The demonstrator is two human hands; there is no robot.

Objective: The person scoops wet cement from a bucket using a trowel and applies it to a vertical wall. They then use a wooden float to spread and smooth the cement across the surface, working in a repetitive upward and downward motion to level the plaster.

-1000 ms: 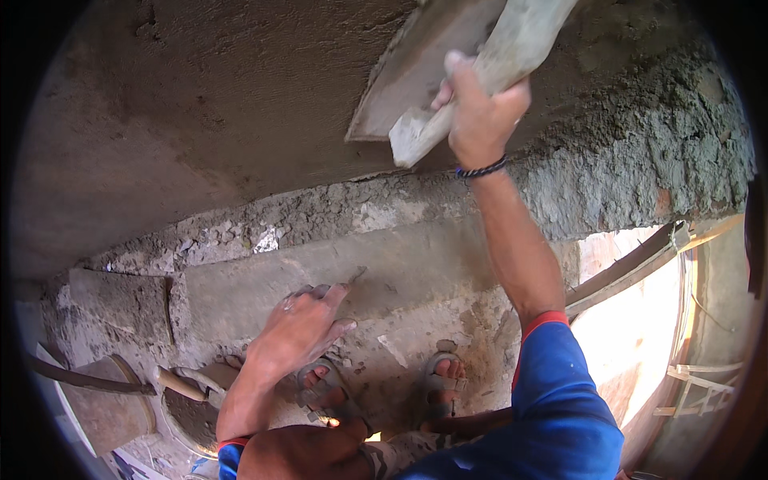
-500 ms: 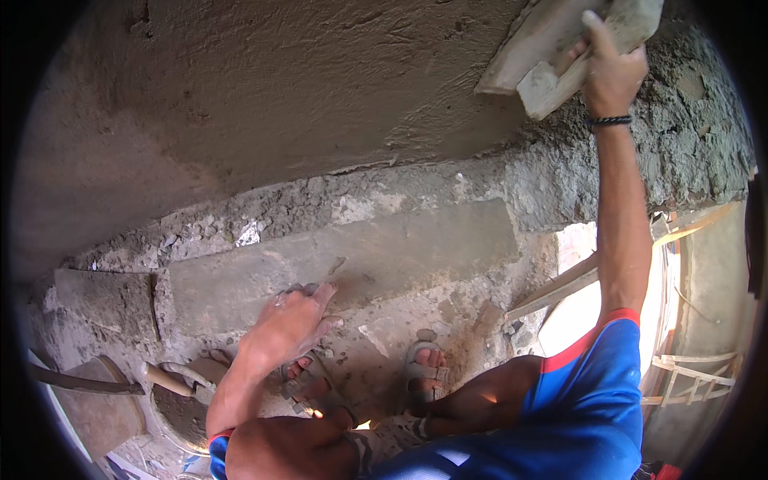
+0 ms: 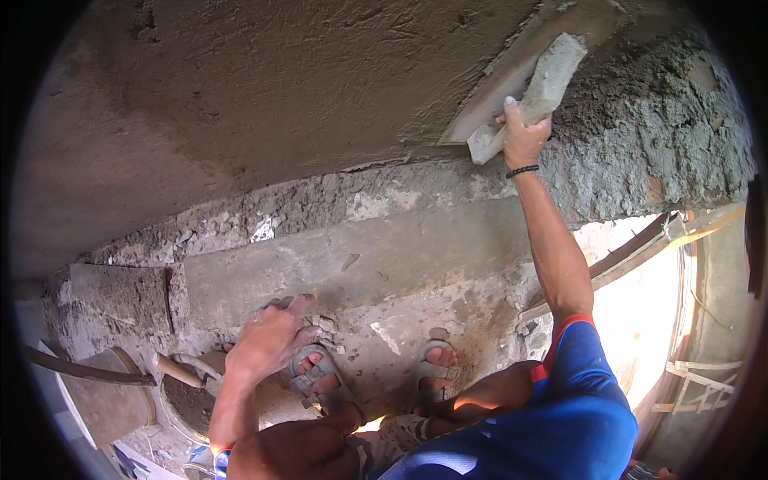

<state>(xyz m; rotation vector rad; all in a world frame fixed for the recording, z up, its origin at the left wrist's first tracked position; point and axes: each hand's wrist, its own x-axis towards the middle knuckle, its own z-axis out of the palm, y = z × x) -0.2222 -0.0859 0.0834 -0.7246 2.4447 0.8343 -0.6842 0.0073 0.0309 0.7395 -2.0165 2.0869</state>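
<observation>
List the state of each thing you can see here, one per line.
Right hand: closed around the float's handle
Float: held against the wall, tilted in view
Left hand: empty, fingers loosely bent
Wall: smoother at left, rough and lumpy at far right
Bucket: partly filled with a brownish mix, partly hidden
Wooden-handled tool: lying at the bucket, unheld
Sandals: worn, dusty
Bracelet: around the right wrist

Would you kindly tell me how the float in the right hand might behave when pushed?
The float in the right hand would likely stay stiff: its plate looks straight-edged. It may drag on the damp-looking mortar, whose surface shows ridges.
</observation>
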